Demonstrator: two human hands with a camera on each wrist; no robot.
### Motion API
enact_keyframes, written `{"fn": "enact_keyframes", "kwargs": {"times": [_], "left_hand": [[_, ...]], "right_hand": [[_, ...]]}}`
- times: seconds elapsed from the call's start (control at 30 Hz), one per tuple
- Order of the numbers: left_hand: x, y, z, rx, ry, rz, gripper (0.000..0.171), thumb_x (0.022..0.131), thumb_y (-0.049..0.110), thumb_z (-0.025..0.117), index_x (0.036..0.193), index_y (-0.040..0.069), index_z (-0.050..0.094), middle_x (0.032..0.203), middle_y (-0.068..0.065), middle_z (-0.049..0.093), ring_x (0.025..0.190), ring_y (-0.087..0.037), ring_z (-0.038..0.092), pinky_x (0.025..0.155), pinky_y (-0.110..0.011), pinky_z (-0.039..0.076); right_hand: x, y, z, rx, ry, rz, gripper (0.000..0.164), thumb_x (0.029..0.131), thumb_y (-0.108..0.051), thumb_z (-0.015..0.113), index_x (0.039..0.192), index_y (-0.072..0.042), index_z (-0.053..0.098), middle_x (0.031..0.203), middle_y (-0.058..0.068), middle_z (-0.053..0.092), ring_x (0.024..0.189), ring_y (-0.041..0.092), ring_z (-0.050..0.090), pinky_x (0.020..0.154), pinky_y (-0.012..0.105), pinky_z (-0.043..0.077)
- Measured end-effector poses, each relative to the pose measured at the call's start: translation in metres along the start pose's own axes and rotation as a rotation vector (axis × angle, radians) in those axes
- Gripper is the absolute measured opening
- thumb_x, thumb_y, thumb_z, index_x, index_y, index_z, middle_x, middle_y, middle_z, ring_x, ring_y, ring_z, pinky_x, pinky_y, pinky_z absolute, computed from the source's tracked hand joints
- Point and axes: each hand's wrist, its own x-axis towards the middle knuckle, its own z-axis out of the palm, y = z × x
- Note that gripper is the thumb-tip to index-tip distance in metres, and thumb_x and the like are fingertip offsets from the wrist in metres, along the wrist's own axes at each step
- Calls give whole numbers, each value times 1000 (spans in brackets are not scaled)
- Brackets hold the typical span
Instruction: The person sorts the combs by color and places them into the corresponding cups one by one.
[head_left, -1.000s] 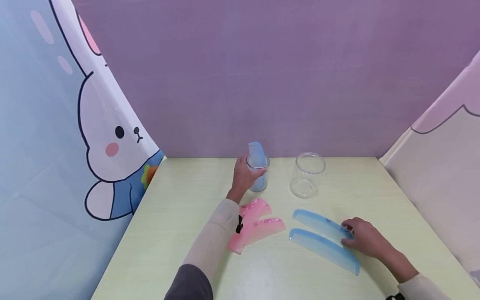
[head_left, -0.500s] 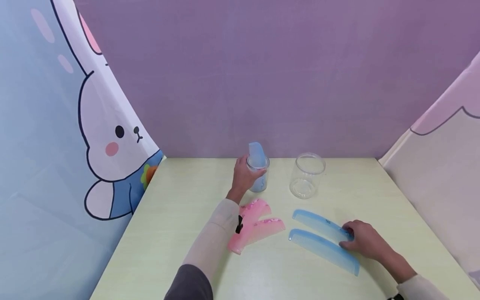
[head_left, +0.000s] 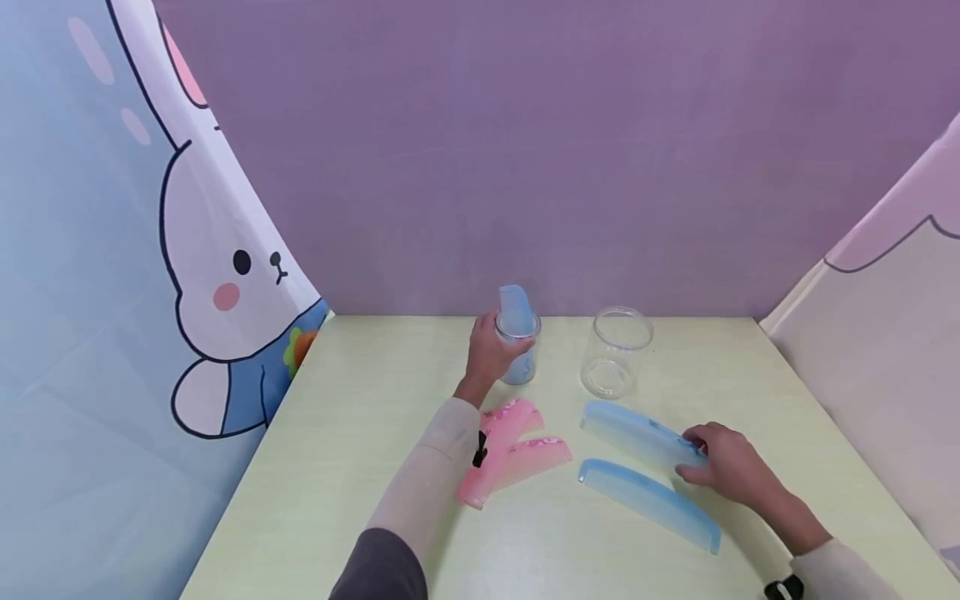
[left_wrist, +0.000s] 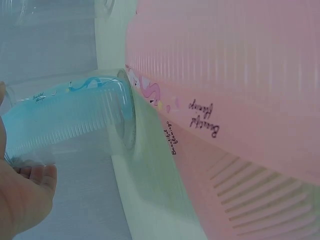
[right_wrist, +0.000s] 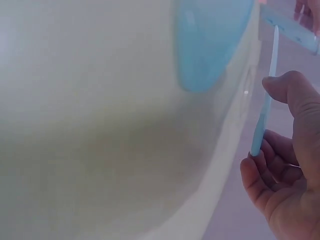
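My left hand [head_left: 489,350] grips a clear plastic jar [head_left: 531,354] at the back of the table, its fingers round the side near the rim. Inside that jar stands a blue comb [head_left: 514,308], its top poking out above the rim. At the right, my right hand [head_left: 731,467] pinches one end of a second blue comb [head_left: 633,431] between thumb and fingers. The right wrist view shows this held comb [right_wrist: 261,125] edge-on, raised off the table. A third blue comb [head_left: 651,500] lies just in front of it on the table.
Pink combs [head_left: 502,450] lie crossed on the table [head_left: 337,467], partly behind the left sleeve. A second clear jar [head_left: 617,354] stands upright at the back, right of the gripped one. A purple backdrop [head_left: 555,158] rises behind the table's far edge.
My right hand has closed on the end of the farther blue comb and lifted it slightly, moving it up and away from the nearer comb. My left hand stays on the jar.
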Motion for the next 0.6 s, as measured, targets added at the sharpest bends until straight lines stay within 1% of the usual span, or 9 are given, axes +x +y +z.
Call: {"fn": "enact_keyframes", "kwargs": {"times": [0.17, 0.33, 0.6], "left_hand": [[-1, 1, -1, 0, -3, -5, 82, 80, 41, 85, 144, 7, 48, 129, -15, 57, 118, -32, 59, 103, -52, 52], [-1, 2, -2, -4, -4, -12, 82, 80, 41, 85, 145, 8, 47, 130, -15, 57, 118, -31, 59, 104, -51, 52], [-1, 2, -1, -13, 0, -10, 81, 80, 41, 85, 144, 7, 48, 130, -15, 57, 118, -31, 59, 103, -51, 52]], "right_hand": [[10, -5, -5, 3, 39, -23, 45, 72, -29, 88, 101, 2, 71, 87, 6, 67, 76, 16, 61, 64, 32, 52], [21, -11, -12, 0, 61, -33, 44, 74, -28, 88, 101, 2, 71, 90, 9, 68, 77, 18, 62, 63, 32, 53], [38, -24, -29, -6, 104, -72, 45, 74, -28, 87, 104, 2, 71, 93, 12, 68, 80, 23, 64, 67, 39, 55]]}}
